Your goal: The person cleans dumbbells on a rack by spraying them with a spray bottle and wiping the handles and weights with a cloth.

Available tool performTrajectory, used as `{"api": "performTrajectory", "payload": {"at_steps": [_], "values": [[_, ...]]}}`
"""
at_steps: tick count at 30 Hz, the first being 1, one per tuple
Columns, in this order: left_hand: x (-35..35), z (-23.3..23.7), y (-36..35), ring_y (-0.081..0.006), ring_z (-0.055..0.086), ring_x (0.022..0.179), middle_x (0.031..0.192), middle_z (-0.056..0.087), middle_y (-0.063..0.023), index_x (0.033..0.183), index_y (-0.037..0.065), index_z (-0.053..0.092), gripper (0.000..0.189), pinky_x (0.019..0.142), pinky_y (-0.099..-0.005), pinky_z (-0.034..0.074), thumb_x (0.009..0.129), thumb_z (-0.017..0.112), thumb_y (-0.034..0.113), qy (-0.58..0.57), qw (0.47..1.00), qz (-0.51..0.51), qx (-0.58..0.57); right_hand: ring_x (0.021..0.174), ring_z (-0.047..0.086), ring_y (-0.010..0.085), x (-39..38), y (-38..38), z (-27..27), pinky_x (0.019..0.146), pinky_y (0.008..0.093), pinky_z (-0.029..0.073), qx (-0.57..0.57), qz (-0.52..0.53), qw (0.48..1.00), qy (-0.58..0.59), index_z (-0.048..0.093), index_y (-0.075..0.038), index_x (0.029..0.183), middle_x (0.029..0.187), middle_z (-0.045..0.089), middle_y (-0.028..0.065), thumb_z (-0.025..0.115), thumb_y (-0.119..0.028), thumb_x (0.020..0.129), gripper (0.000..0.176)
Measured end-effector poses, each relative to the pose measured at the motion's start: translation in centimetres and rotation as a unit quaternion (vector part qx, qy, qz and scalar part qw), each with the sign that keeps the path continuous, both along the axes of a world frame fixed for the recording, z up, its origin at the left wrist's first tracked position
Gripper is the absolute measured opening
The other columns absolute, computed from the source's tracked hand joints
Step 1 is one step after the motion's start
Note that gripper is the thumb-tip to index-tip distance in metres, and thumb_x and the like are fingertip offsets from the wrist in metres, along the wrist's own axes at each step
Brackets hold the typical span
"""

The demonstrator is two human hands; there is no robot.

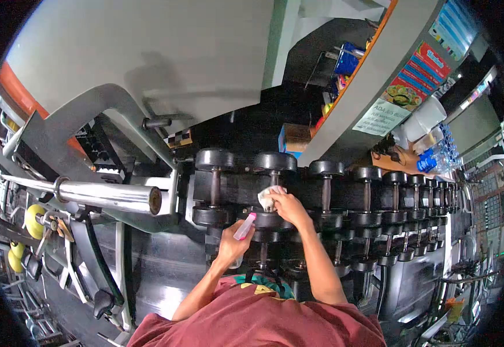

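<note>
My left hand (233,243) is closed around a spray bottle with a pink top (244,226), held over the near row of dumbbells. Just beyond it, my right hand (289,207) grips a whitish cloth (268,198). The cloth lies against the handle area of a black dumbbell (275,162) in the far row and covers part of it. Another black dumbbell (214,185) rests to the left of it, and one more (326,191) to the right.
Two rows of dumbbells on a rack run to the right. A machine with a thick chrome bar (113,196) stands at the left. Behind the rack are a cardboard box (297,137) and a counter with posters (417,75). Water bottles (441,151) stand at the right.
</note>
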State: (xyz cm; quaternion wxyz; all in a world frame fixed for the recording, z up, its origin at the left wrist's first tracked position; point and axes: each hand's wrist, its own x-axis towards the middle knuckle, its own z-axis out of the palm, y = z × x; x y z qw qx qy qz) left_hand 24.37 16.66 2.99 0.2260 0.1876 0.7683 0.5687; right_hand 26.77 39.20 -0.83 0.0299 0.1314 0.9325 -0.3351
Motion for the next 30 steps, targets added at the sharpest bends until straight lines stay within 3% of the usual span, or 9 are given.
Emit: {"api": "performTrajectory", "payload": {"at_steps": [3,6,9,13,15,17,20,25,30], "values": [[-0.3,-0.3,-0.3,-0.0176,0.061,0.069,0.073,0.062,-0.0115,0.094,0.004,0.062,0.016,0.066,-0.0302,0.047,0.083,0.061,0.017,0.008,1.000,-0.014,0.014,0.099,0.061,0.0312,1.5,1.6,1.9,0.086,0.0366,0.047,-0.130,0.043,0.989,-0.051,0.058,-0.012,0.117,0.104,0.064,0.0169,0.050,0.000,0.079,0.040],[-0.5,-0.1,-0.2,-0.0167,0.061,0.069,0.073,0.061,-0.0106,0.094,0.004,0.062,0.016,0.066,-0.0295,0.047,0.083,0.061,0.017,-0.004,1.000,-0.018,0.014,0.095,0.063,0.0217,0.4,4.5,1.1,0.084,0.0321,0.047,-0.150,0.109,0.979,-0.089,0.059,-0.006,0.112,0.100,0.066,0.0141,0.054,0.001,0.079,0.034],[-0.8,0.0,-0.8,-0.0176,0.062,0.071,0.076,0.063,-0.0103,0.094,0.004,0.062,0.017,0.067,-0.0299,0.047,0.084,0.061,0.017,0.030,0.999,-0.026,-0.019,0.088,0.061,0.0143,-1.5,7.1,1.4,0.077,0.0311,0.049,-0.177,-0.004,0.972,-0.152,0.060,-0.004,0.108,0.093,0.067,0.0080,0.054,-0.009,0.087,0.022],[-0.9,0.0,-1.6,-0.0183,0.063,0.073,0.079,0.065,-0.0104,0.094,0.004,0.062,0.016,0.067,-0.0303,0.048,0.084,0.061,0.016,0.015,1.000,0.007,0.006,0.077,0.064,0.0215,-4.7,2.7,2.6,0.070,0.0345,0.049,-0.127,0.027,0.992,0.003,0.060,-0.004,0.105,0.087,0.067,0.0143,0.058,-0.016,0.083,0.025],[-0.9,-0.5,-2.0,-0.0189,0.064,0.076,0.082,0.066,-0.0106,0.093,0.004,0.063,0.014,0.068,-0.0309,0.048,0.084,0.062,0.014,-0.014,1.000,0.025,0.007,0.084,0.065,0.0278,-6.0,-1.7,3.1,0.073,0.0378,0.050,-0.177,0.012,0.972,-0.154,0.060,-0.005,0.107,0.091,0.066,0.0187,0.056,-0.017,0.082,0.028],[-0.9,-0.5,-2.2,-0.0188,0.064,0.078,0.083,0.066,-0.0109,0.093,0.003,0.063,0.014,0.069,-0.0304,0.048,0.084,0.062,0.013,-0.025,0.999,0.032,0.010,0.092,0.063,0.0326,-7.6,-4.5,-2.4,0.078,0.0427,0.050,0.074,0.111,0.966,-0.223,0.061,-0.006,0.104,0.096,0.065,0.0201,0.055,-0.021,0.081,0.028],[-1.4,0.0,-2.2,-0.0186,0.064,0.079,0.084,0.066,-0.0108,0.093,0.002,0.063,0.015,0.070,-0.0298,0.048,0.084,0.061,0.014,-0.035,0.999,0.032,0.016,0.096,0.060,0.0362,-8.5,-5.7,-4.3,0.080,0.0455,0.049,0.108,0.112,0.950,-0.271,0.062,-0.007,0.101,0.099,0.063,0.0223,0.055,-0.022,0.079,0.028],[-1.3,0.0,-2.7,-0.0182,0.064,0.078,0.084,0.066,-0.0103,0.093,0.002,0.063,0.015,0.069,-0.0297,0.048,0.083,0.062,0.013,-0.029,0.999,0.045,0.003,0.093,0.061,0.0369,-6.1,-2.7,0.3,0.078,0.0441,0.048,0.003,0.171,0.965,-0.199,0.059,-0.008,0.104,0.098,0.063,0.0203,0.051,-0.014,0.082,0.024],[-1.4,-0.2,-2.9,-0.0186,0.064,0.078,0.084,0.066,-0.0107,0.093,0.003,0.064,0.014,0.070,-0.0297,0.048,0.083,0.062,0.013,0.003,1.000,0.015,-0.004,0.087,0.064,0.0296,-1.3,3.5,3.1,0.074,0.0391,0.049,-0.154,0.117,0.963,-0.188,0.060,-0.011,0.106,0.095,0.066,0.0152,0.054,-0.013,0.083,0.024]]}}
